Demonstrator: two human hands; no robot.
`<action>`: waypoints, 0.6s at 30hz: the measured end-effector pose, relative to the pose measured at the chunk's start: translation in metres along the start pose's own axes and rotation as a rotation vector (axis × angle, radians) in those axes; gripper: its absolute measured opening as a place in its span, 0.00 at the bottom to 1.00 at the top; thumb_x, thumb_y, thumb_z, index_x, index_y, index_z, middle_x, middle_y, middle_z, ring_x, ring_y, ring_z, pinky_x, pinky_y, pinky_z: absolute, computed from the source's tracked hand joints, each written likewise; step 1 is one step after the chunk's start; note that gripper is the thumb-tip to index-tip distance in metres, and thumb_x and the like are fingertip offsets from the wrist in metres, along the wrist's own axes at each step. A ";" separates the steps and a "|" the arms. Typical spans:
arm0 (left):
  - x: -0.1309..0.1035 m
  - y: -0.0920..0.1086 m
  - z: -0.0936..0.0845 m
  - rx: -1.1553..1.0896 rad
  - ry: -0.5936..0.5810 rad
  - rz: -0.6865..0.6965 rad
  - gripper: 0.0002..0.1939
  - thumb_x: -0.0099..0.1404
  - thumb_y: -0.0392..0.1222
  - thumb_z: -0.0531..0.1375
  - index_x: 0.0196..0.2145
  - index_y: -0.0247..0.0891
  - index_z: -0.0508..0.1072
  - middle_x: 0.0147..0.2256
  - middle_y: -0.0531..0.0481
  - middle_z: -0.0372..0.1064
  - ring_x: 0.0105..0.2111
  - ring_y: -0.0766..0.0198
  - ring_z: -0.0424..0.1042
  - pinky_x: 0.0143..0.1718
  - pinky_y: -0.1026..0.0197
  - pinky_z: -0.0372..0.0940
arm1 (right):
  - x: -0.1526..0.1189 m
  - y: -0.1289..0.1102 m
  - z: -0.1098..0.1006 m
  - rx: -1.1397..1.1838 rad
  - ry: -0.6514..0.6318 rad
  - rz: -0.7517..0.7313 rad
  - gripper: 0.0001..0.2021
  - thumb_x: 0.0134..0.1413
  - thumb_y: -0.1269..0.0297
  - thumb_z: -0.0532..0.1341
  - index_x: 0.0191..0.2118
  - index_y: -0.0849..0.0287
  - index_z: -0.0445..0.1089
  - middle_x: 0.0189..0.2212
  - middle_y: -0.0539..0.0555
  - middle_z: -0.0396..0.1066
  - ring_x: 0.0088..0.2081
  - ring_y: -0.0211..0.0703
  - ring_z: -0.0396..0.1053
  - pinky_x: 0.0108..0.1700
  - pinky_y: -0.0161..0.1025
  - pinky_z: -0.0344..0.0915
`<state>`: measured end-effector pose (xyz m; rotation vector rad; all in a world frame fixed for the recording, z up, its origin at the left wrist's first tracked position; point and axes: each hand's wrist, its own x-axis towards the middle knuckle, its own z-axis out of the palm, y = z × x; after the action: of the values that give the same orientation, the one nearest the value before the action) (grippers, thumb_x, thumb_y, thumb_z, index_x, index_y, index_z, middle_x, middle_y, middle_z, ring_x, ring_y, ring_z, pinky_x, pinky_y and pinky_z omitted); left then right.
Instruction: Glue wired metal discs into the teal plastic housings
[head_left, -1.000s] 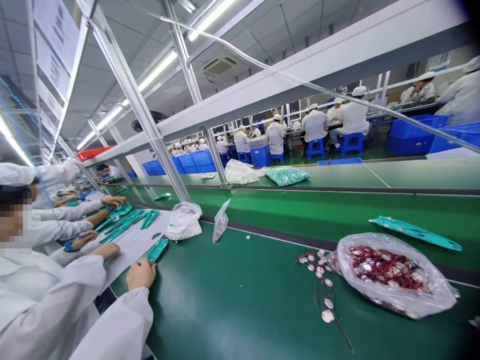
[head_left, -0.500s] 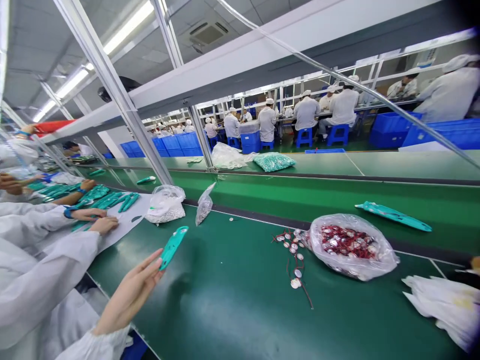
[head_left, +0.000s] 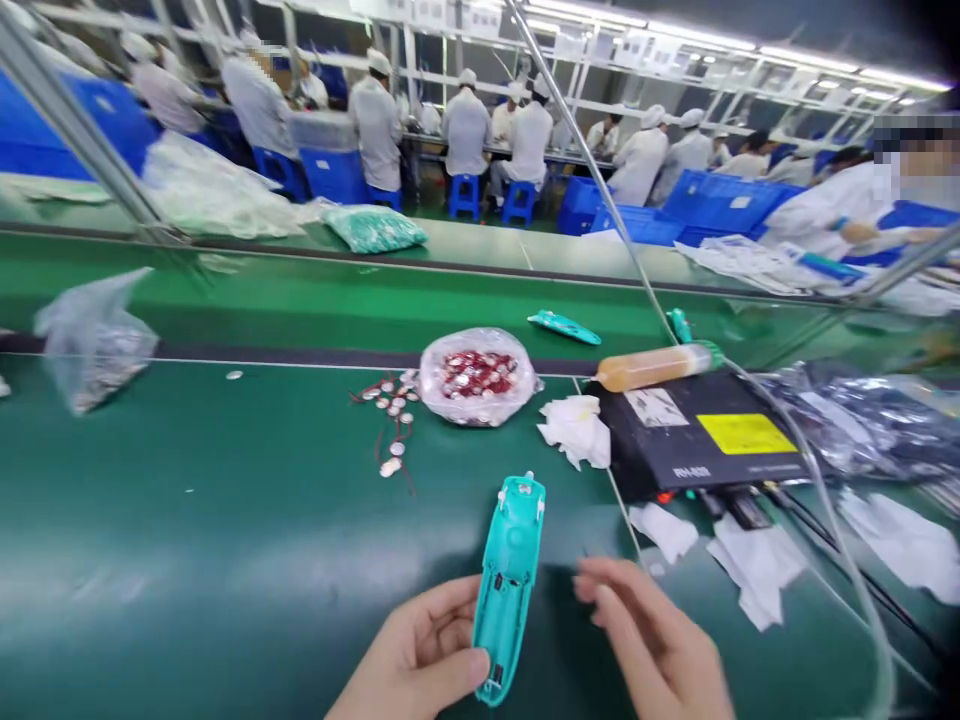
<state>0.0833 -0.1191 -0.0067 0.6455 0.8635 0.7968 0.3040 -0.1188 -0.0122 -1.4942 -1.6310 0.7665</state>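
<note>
My left hand [head_left: 431, 650] grips the lower part of a long teal plastic housing half [head_left: 510, 600], with the thumb at its near end. The hollow inside of the shell faces up, showing small dark parts and white pieces near its far end. To the right of the shell, my right hand [head_left: 652, 630] is apart from it, fingers bent and slightly parted, with nothing seen in them. Beyond the shell lies a clear bag of small round metal discs with red wires [head_left: 478, 380]. Several loose wired discs [head_left: 395, 425] are spread to its left.
At the right stands a black box with a yellow label [head_left: 705, 430], an amber-filled tube [head_left: 652, 368] on it. Crumpled white tissues [head_left: 577, 428] lie around. Another teal housing [head_left: 564, 327] is on the green belt [head_left: 300, 310]. A plastic bag [head_left: 101, 345] sits left.
My view has swung right, away from the co-worker's hands at the left. My left hand has brought the teal housing in front of me, and my right hand has come into view.
</note>
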 end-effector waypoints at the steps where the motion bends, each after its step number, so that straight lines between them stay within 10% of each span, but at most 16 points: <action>1: 0.005 -0.003 0.004 0.018 -0.012 -0.003 0.24 0.51 0.50 0.69 0.46 0.44 0.74 0.42 0.47 0.74 0.42 0.57 0.71 0.45 0.57 0.65 | 0.002 -0.001 0.005 0.047 -0.082 0.028 0.12 0.62 0.58 0.52 0.45 0.53 0.69 0.35 0.51 0.74 0.35 0.40 0.73 0.35 0.31 0.71; 10: 0.018 -0.006 0.022 0.757 0.006 0.144 0.11 0.62 0.42 0.55 0.41 0.42 0.72 0.32 0.47 0.71 0.30 0.61 0.70 0.33 0.62 0.67 | 0.023 -0.018 0.021 0.067 -0.292 0.223 0.17 0.64 0.55 0.47 0.36 0.56 0.69 0.31 0.52 0.70 0.32 0.41 0.69 0.34 0.35 0.65; 18: 0.040 0.024 0.010 1.532 -0.033 0.590 0.10 0.63 0.36 0.54 0.39 0.44 0.72 0.38 0.47 0.71 0.35 0.57 0.73 0.34 0.59 0.69 | 0.040 -0.008 -0.014 -0.230 -0.047 0.082 0.14 0.62 0.58 0.50 0.43 0.57 0.70 0.36 0.54 0.71 0.34 0.44 0.70 0.35 0.39 0.67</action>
<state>0.0998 -0.0752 0.0008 2.3267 1.1904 0.4939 0.3121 -0.0817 0.0074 -1.7247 -1.7494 0.6800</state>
